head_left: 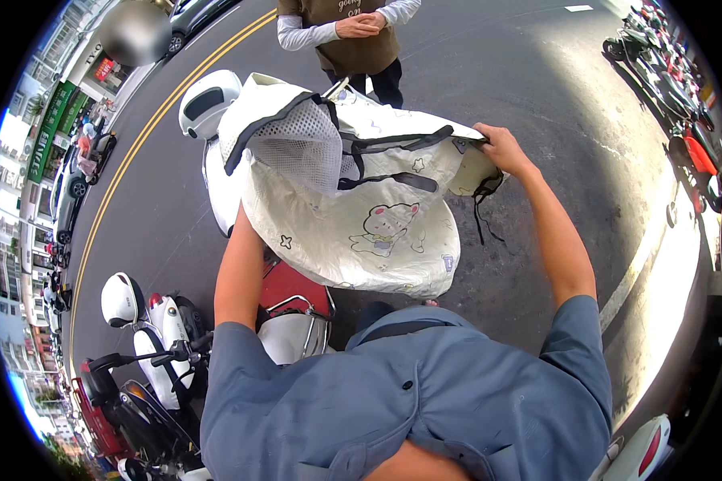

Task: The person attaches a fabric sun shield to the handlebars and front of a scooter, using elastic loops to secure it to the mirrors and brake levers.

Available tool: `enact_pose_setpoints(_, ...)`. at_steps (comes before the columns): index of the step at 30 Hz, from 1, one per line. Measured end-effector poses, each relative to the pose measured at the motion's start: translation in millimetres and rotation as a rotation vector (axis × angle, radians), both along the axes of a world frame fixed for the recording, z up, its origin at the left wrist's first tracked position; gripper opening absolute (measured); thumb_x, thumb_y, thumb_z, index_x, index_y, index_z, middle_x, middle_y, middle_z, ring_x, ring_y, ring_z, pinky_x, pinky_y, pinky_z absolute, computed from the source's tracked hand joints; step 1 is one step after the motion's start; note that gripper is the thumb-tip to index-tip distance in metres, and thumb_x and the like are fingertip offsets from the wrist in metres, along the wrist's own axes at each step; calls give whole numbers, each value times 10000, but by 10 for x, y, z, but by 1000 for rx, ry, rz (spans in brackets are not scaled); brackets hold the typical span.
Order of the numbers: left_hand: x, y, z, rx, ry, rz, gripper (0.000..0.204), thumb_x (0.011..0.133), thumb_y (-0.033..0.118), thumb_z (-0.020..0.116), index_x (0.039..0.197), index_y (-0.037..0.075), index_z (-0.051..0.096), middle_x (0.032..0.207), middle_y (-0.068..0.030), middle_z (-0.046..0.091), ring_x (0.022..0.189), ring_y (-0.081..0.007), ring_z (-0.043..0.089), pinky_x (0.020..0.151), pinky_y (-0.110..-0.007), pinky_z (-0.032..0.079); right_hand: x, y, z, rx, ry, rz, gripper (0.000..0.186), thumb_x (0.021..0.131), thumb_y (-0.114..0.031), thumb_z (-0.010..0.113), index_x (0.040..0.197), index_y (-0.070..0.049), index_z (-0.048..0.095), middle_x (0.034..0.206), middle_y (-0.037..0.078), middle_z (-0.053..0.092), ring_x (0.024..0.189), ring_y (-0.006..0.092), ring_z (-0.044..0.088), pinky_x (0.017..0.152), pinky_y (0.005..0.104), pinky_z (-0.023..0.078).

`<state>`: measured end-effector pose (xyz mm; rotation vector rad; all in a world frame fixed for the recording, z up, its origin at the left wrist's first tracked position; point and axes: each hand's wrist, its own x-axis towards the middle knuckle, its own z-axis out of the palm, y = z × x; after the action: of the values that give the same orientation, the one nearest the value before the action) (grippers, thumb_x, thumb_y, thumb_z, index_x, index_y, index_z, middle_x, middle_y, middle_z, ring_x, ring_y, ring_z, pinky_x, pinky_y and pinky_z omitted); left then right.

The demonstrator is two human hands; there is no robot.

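Note:
A cream fabric cover (353,256) with black trim, a white mesh panel (293,152) and cartoon bear prints spreads across the centre. My right hand (497,148) grips its upper right edge, where black cords (483,200) dangle. My left forearm (241,272) runs up under the cover's left side, hiding that hand. Just behind the cover at upper left is a white helmet (208,104) with a dark visor, above a white body panel (217,184). Below the cover shows a red surface (293,280) with a chrome rail.
A person (353,48) in a brown top stands beyond the cover, hands together. Parked scooters stand at lower left (156,361) and along the right (682,112). The asphalt road (144,224) has double yellow lines; cars (70,200) and shopfronts line the far left.

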<state>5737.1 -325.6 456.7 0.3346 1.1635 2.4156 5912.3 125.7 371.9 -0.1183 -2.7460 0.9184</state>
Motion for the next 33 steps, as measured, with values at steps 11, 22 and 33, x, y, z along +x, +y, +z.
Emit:
enact_pose_setpoints(11,-678,-48,-1952,-177,-348,270,342,937,210,603,1192,-18,611,1068,-141,685,975,-233,662,861,-369,523,-254,455,-460,-561,-486,135,286,845,-30,555,1115,14,636,1025,34,657,968,137,581,902,293,450)
enact_pose_setpoints(22,-1842,842,-3606,-496,-473,384,339,923,207,623,1169,-25,627,1050,-145,692,970,-237,664,860,-369,518,295,487,-678,-452,-622,-134,279,889,-90,617,1132,46,606,954,64,647,875,129,539,835,293,451)
enact_pose_setpoints(33,450,1808,-3042,-612,-315,-300,626,969,389,605,1440,22,414,1254,-140,598,1138,-232,584,975,-369,463,-1274,-664,-1936,-685,-509,-164,389,860,-289,634,1016,65,588,915,253,668,880,374,658,822,429,484)
